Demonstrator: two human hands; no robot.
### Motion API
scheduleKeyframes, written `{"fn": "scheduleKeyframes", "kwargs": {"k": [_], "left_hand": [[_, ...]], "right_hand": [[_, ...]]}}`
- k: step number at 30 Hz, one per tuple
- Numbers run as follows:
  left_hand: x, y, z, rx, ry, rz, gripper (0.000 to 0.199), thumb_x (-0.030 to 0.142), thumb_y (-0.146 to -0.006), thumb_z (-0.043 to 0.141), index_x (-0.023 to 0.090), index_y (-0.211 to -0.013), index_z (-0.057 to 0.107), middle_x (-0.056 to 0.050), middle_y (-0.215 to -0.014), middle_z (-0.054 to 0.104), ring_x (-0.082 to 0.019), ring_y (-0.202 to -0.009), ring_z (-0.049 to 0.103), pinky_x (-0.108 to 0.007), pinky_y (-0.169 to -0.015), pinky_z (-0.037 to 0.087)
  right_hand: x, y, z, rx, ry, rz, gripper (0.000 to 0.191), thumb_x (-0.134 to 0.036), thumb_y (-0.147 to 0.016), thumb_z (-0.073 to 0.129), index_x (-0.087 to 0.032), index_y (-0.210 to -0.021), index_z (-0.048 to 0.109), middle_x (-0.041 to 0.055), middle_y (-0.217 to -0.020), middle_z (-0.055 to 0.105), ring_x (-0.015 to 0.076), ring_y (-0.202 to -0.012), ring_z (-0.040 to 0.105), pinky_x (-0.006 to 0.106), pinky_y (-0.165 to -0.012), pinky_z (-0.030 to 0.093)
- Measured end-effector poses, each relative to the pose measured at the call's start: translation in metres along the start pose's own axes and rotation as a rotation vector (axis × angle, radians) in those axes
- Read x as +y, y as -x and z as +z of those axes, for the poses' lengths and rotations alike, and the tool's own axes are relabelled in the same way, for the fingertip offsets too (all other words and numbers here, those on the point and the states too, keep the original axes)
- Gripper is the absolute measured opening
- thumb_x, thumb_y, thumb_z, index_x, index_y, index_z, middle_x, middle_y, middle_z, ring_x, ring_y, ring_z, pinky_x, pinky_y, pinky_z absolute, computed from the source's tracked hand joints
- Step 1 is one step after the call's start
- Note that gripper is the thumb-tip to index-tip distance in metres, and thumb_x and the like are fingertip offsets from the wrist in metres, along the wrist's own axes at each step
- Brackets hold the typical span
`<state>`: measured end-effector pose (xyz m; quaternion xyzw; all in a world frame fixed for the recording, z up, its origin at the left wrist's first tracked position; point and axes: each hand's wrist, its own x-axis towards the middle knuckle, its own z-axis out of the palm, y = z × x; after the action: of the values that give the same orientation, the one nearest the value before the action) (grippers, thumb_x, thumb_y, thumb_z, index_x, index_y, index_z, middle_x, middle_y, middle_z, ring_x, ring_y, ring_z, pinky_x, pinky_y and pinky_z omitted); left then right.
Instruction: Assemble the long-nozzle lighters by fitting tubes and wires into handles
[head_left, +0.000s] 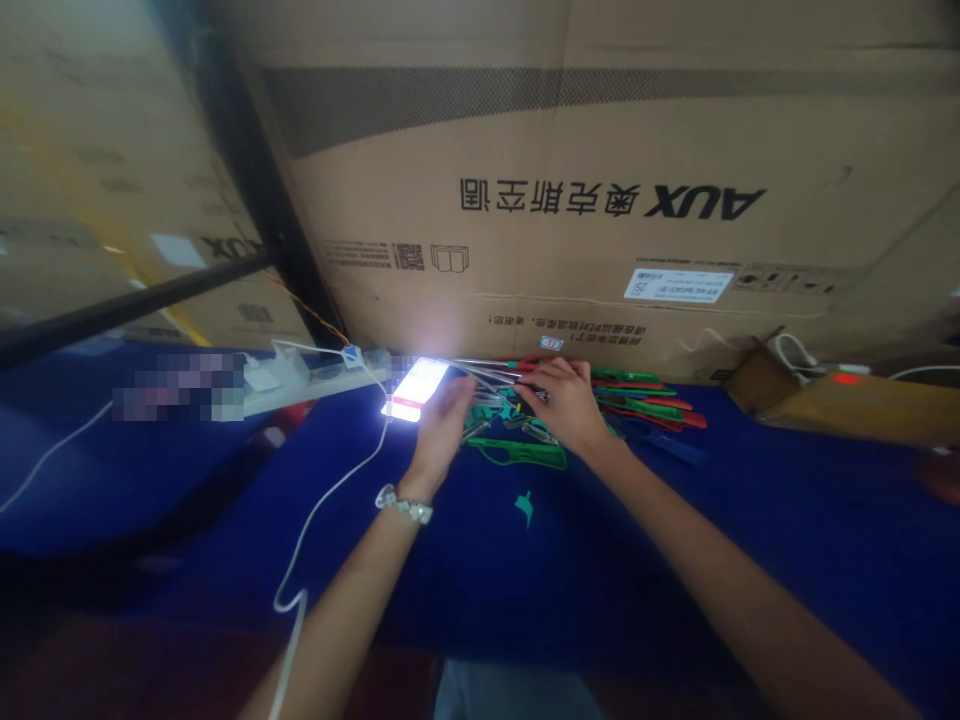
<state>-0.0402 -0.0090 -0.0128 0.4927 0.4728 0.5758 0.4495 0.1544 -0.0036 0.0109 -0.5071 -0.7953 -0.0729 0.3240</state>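
My right hand [564,398] reaches into a pile of small items, its thumb and fingertips closing at the ends of thin metal rods [484,371]. Across from it, my left hand [444,425] is at the left side of the pile, next to a brightly lit phone [420,388]. Its fingers are blurred and partly hidden, so their grip cannot be made out. Below the hands lies a green plastic handle-like piece [525,453]. More green and red strips [649,400] fan out to the right of my right hand. A small teal scrap [524,508] lies nearer to me.
A large cardboard box [570,130] stands behind the blue tabletop [480,560]. To the left are a power strip [322,385] with plugs and a white cable [315,520] running toward me. An open carton [847,405] sits at the right.
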Motion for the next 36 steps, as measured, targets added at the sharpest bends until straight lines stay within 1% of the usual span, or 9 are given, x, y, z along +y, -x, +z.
{"fn": "scheduleKeyframes", "kwargs": {"k": [3,8,11,16,18,22,25,30,36], "left_hand": [[0.017,-0.012,0.021,-0.121,0.288,-0.171,0.037,0.049,-0.085,0.070,0.015,-0.099,0.068,-0.013,-0.113,0.074,-0.021,-0.092,0.072,-0.035,-0.084,0.056],[0.027,-0.018,0.043,-0.192,0.487,-0.101,0.036,0.038,-0.071,0.086,0.012,-0.090,0.071,-0.011,-0.097,0.077,-0.021,-0.092,0.073,-0.035,-0.092,0.054],[0.020,-0.015,0.047,-0.199,0.475,-0.034,0.035,0.038,-0.068,0.087,0.012,-0.088,0.074,-0.009,-0.093,0.077,-0.020,-0.091,0.073,-0.034,-0.092,0.055],[0.003,-0.007,0.049,-0.272,0.314,-0.003,0.033,0.039,-0.066,0.088,0.013,-0.084,0.076,-0.003,-0.080,0.076,-0.015,-0.075,0.070,-0.028,-0.077,0.058],[-0.001,-0.005,0.049,-0.241,0.340,-0.009,0.036,0.041,-0.064,0.089,0.014,-0.083,0.075,-0.001,-0.076,0.075,-0.013,-0.071,0.070,-0.027,-0.075,0.059],[-0.003,-0.003,0.045,-0.191,0.371,-0.063,0.040,0.042,-0.062,0.090,0.014,-0.083,0.071,-0.003,-0.079,0.076,-0.014,-0.069,0.073,-0.027,-0.073,0.060],[-0.002,-0.003,0.042,-0.194,0.381,-0.109,0.045,0.043,-0.060,0.091,0.014,-0.085,0.068,-0.004,-0.078,0.076,-0.016,-0.067,0.074,-0.028,-0.071,0.061],[0.000,-0.002,0.043,-0.125,0.441,-0.135,0.043,0.042,-0.061,0.091,0.012,-0.084,0.068,-0.005,-0.078,0.076,-0.014,-0.068,0.074,-0.024,-0.071,0.060],[0.005,0.001,0.048,-0.086,0.507,-0.092,0.040,0.039,-0.061,0.091,0.012,-0.082,0.069,-0.003,-0.073,0.075,-0.014,-0.071,0.073,-0.025,-0.075,0.061]], "right_hand": [[0.001,0.008,-0.008,0.088,-0.038,-0.026,0.020,-0.036,-0.098,0.059,-0.024,-0.097,0.075,0.0041,-0.102,0.077,0.0234,-0.099,0.061,0.041,-0.091,0.031],[0.011,0.005,-0.007,0.180,-0.138,-0.052,0.019,-0.036,-0.097,0.061,-0.024,-0.096,0.076,0.0035,-0.096,0.077,0.0209,-0.094,0.062,0.038,-0.085,0.034],[0.017,0.004,-0.002,0.209,-0.219,-0.087,0.016,-0.035,-0.095,0.065,-0.024,-0.094,0.076,0.0028,-0.093,0.077,0.0202,-0.090,0.063,0.038,-0.083,0.037],[0.015,0.021,0.004,0.264,-0.297,-0.059,0.014,-0.033,-0.094,0.066,-0.024,-0.094,0.076,0.0027,-0.088,0.076,0.0212,-0.088,0.064,0.038,-0.084,0.041],[0.008,0.031,0.004,0.257,-0.292,-0.036,0.015,-0.033,-0.092,0.067,-0.025,-0.103,0.075,0.0034,-0.095,0.075,0.0226,-0.094,0.063,0.039,-0.085,0.043],[-0.004,0.047,0.006,0.182,-0.254,0.019,0.044,-0.028,-0.089,0.066,-0.022,-0.132,0.060,0.0075,-0.123,0.068,0.0255,-0.113,0.058,0.041,-0.093,0.043],[-0.003,0.052,0.010,0.159,-0.226,0.071,0.042,-0.020,-0.088,0.061,-0.022,-0.129,0.061,0.0085,-0.123,0.067,0.0264,-0.115,0.057,0.041,-0.093,0.043],[0.007,0.052,0.014,0.150,-0.201,0.123,0.017,-0.028,-0.091,0.063,-0.024,-0.107,0.070,0.0050,-0.103,0.074,0.0264,-0.106,0.061,0.041,-0.090,0.042],[0.006,0.046,0.019,0.158,-0.141,0.172,0.031,-0.027,-0.091,0.063,-0.024,-0.122,0.064,0.0074,-0.120,0.069,0.0267,-0.116,0.057,0.042,-0.095,0.039]]}}
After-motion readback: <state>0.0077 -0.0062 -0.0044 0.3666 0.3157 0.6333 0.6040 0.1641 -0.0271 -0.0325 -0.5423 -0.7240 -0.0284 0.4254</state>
